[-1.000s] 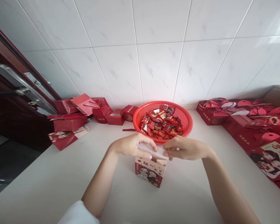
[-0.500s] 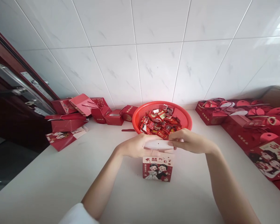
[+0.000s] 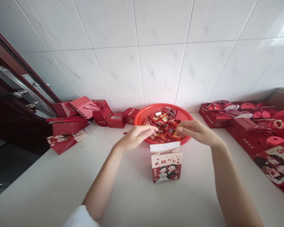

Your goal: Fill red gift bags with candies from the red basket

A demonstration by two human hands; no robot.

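A small red and white candy box (image 3: 167,171) with a cartoon couple printed on its front stands upright on the white table, its top unfolded. Just behind it is a red plastic basket (image 3: 141,114) holding many wrapped candies (image 3: 164,121). Over the basket's front left rim reaches my left hand (image 3: 137,136), open, its fingers loosely bent above the candies. My right hand (image 3: 194,130) hangs over the front right rim, thumb and fingers a little apart, with no candy visible in it. Neither hand touches the box.
Red boxes (image 3: 69,127) lie piled at the left, and smaller red boxes (image 3: 115,120) line the wall. On the right stand rows of red boxes (image 3: 243,134) with cord handles. A dark door with a metal handle (image 3: 8,77) is at the far left.
Both hands have let go of the box top and moved forward over the basket. The box now stands on its own, slightly further right, with its upper flaps raised.
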